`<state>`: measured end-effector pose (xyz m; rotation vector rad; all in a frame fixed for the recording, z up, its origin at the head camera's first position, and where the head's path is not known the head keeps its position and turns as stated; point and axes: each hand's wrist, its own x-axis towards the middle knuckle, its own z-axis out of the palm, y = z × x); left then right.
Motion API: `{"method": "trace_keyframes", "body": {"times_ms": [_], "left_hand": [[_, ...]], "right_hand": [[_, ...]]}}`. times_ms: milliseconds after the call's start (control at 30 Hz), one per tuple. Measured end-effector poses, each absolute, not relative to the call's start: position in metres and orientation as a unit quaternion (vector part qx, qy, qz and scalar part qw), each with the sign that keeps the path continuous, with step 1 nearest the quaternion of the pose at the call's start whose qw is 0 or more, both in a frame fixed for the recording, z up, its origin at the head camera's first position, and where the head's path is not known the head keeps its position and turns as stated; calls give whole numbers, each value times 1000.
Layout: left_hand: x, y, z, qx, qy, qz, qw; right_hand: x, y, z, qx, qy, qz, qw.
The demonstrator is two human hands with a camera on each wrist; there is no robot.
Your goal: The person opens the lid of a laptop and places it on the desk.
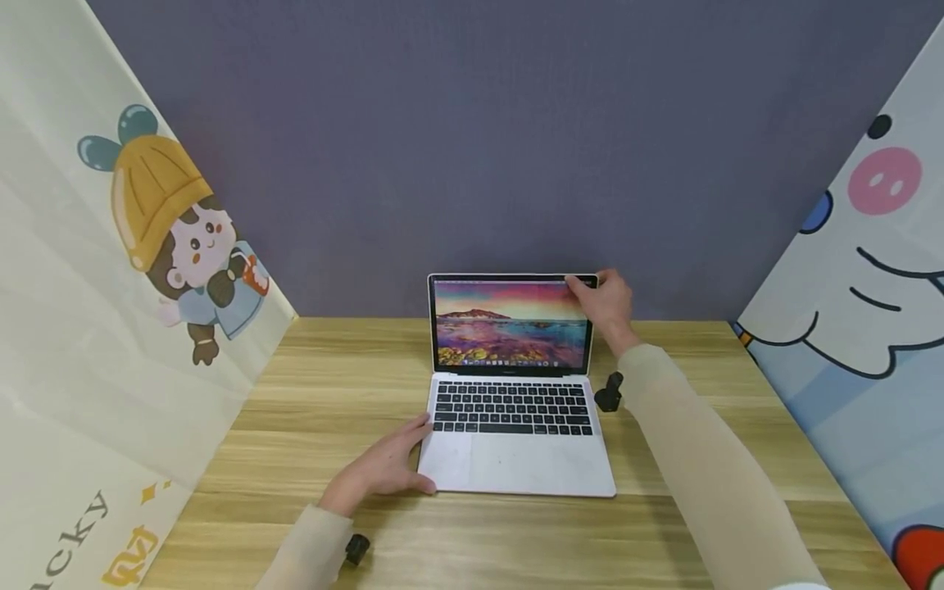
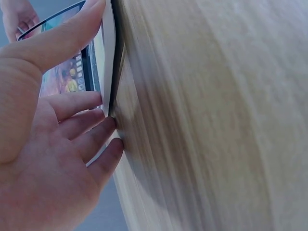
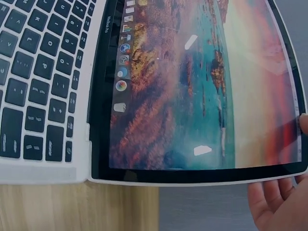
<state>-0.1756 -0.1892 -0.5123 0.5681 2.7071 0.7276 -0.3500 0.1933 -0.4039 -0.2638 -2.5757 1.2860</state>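
A silver laptop (image 1: 516, 463) stands unfolded on the wooden table, its lit screen (image 1: 509, 324) showing a colourful seaside picture with a row of icons. At the screen's upper right corner, my right hand (image 1: 608, 303) pinches the lid, thumb on the front and fingers behind it, as the right wrist view also shows. My left hand (image 1: 387, 465) rests at the left side of the base, its fingertips along the edge and its thumb at the front left corner. In the left wrist view, the fingers of this hand (image 2: 53, 144) are loosely extended against the thin base edge.
The laptop's black keyboard (image 1: 512, 408) faces me. Behind the wood-grain table (image 1: 332, 369) rises a dark grey-blue wall (image 1: 472, 147). Printed cartoon panels flank both sides, a light one (image 1: 59, 270) at left and another (image 1: 833, 328) at right. Small black devices sit by both wrists.
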Motion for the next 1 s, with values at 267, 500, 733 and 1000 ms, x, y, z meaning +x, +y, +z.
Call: {"method": "trace_keyframes", "body": {"times_ms": [267,500,733,1000], "left_hand": [[-175,-188,-511,201,937,250,135],[-177,-187,-511,200,938,248,136],[-179,-182,-511,195,938,246,145],[-178,-180,-506,170,939,258,149]], "right_hand": [[-340,201,-396,-68,-892,435,100],[-330,213,-399,-42,-887,450,96],[-314,226,-405,-31,-894,438,85],[-291,234,-417,3,-907,414,72]]}}
